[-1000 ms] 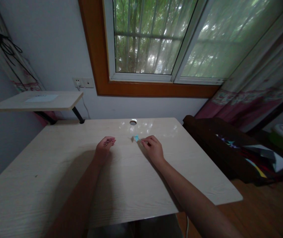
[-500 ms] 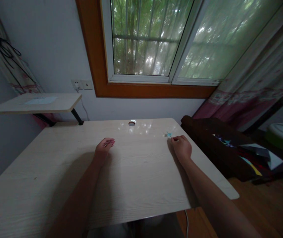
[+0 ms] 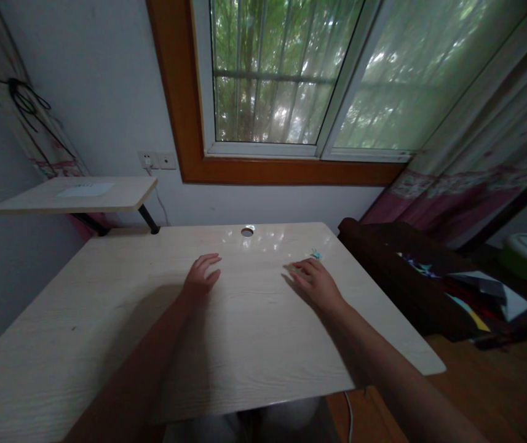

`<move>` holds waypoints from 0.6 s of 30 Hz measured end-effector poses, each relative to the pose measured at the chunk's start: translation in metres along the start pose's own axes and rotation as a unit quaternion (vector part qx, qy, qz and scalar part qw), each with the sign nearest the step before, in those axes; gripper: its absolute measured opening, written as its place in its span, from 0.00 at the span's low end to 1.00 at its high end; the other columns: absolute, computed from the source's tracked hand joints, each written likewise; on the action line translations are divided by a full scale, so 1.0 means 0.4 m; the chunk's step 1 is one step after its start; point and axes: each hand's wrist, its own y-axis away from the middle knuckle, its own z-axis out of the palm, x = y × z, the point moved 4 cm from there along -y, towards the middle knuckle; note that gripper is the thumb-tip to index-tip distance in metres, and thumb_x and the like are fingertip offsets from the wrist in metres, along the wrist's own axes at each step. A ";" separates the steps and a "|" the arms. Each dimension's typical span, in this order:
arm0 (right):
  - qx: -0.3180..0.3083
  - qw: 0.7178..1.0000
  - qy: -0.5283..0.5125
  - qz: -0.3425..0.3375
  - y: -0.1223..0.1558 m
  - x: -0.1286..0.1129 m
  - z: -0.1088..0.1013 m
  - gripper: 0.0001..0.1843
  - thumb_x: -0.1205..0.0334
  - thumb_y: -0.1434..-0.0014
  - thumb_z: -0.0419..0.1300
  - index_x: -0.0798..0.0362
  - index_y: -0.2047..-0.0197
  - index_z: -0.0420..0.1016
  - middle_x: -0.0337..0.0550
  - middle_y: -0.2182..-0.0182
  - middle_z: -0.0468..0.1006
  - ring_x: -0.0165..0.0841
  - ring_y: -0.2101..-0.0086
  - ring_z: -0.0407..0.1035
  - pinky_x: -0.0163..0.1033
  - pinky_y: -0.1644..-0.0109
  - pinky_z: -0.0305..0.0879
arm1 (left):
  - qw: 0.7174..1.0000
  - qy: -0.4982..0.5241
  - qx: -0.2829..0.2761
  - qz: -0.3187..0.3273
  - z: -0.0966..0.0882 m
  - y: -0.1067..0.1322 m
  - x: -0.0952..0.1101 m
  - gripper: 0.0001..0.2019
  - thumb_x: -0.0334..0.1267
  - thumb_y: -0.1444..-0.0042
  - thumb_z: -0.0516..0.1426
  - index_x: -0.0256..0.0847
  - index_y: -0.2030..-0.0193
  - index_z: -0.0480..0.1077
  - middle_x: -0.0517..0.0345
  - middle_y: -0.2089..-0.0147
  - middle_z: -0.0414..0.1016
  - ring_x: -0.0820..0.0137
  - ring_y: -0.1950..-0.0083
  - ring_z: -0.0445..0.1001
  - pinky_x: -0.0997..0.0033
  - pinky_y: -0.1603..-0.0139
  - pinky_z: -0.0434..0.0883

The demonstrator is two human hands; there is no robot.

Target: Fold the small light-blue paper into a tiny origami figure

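A small light-blue object (image 3: 315, 253), too small to make out its kind, lies on the pale wood-grain desk (image 3: 254, 332) near its far right corner. Just in front of it is my right hand (image 3: 316, 281), fingers apart and pointing left, with nothing in it. My left hand (image 3: 202, 275) hovers over the middle-left of the desk, its fingers spread and holding nothing. Both forearms reach in from the near edge and cast shadows on the desktop.
A raised shelf (image 3: 136, 192) with a paper sheet (image 3: 87, 189) stands at the back left. A round cable hole (image 3: 247, 232) sits near the desk's far edge. To the right is a dark brown seat (image 3: 383, 264) with papers on it. A window (image 3: 272, 80) is behind.
My right hand has let go of the small light-blue object and moved left and nearer, its fingers opening. The left hand's fingers have spread from a loose curl.
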 end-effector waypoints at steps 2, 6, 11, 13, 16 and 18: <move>-0.046 0.997 -0.014 -0.058 0.002 -0.059 0.009 0.20 0.51 0.38 0.60 0.48 0.45 0.75 0.50 0.53 0.77 0.44 0.52 0.71 0.50 0.45 0.68 | 0.993 -0.082 -0.050 0.069 -0.012 0.007 0.025 0.20 0.42 0.41 0.57 0.43 0.42 0.70 0.46 0.36 0.68 0.56 0.33 0.63 0.49 0.31 0.58; -0.121 0.983 -0.028 -0.132 0.007 -0.168 0.040 0.35 0.47 0.39 0.61 0.47 0.32 0.60 0.53 0.39 0.67 0.46 0.41 0.64 0.53 0.38 0.64 | 0.951 -0.210 -0.175 0.148 -0.040 0.055 0.074 0.34 0.51 0.41 0.58 0.46 0.31 0.57 0.45 0.27 0.53 0.50 0.25 0.45 0.40 0.29 0.47; -0.191 0.954 -0.006 -0.231 0.022 -0.256 0.126 0.44 0.42 0.39 0.60 0.52 0.28 0.50 0.57 0.32 0.57 0.49 0.34 0.53 0.57 0.31 0.53 | 0.912 -0.291 -0.224 0.181 -0.033 0.133 0.099 0.42 0.56 0.41 0.57 0.44 0.26 0.44 0.42 0.24 0.45 0.49 0.24 0.38 0.37 0.29 0.44; -0.195 0.951 -0.002 -0.240 0.027 -0.269 0.160 0.46 0.40 0.40 0.60 0.53 0.28 0.50 0.59 0.31 0.55 0.51 0.33 0.51 0.59 0.31 0.51 | 0.904 -0.306 -0.232 0.188 -0.015 0.153 0.094 0.43 0.58 0.41 0.56 0.43 0.26 0.43 0.41 0.24 0.44 0.49 0.24 0.39 0.37 0.29 0.43; -0.200 0.950 0.002 -0.240 0.035 -0.270 0.201 0.49 0.37 0.42 0.60 0.55 0.27 0.48 0.61 0.31 0.53 0.51 0.32 0.48 0.61 0.31 0.49 | 0.899 -0.313 -0.244 0.186 0.008 0.168 0.078 0.44 0.60 0.41 0.54 0.42 0.26 0.43 0.40 0.25 0.45 0.48 0.24 0.40 0.38 0.29 0.43; -0.204 0.950 0.004 -0.236 0.040 -0.265 0.219 0.50 0.37 0.43 0.60 0.55 0.27 0.48 0.61 0.31 0.52 0.51 0.32 0.47 0.61 0.31 0.48 | 0.899 -0.316 -0.249 0.173 0.015 0.172 0.065 0.43 0.60 0.41 0.53 0.44 0.26 0.44 0.43 0.24 0.46 0.50 0.24 0.41 0.40 0.28 0.43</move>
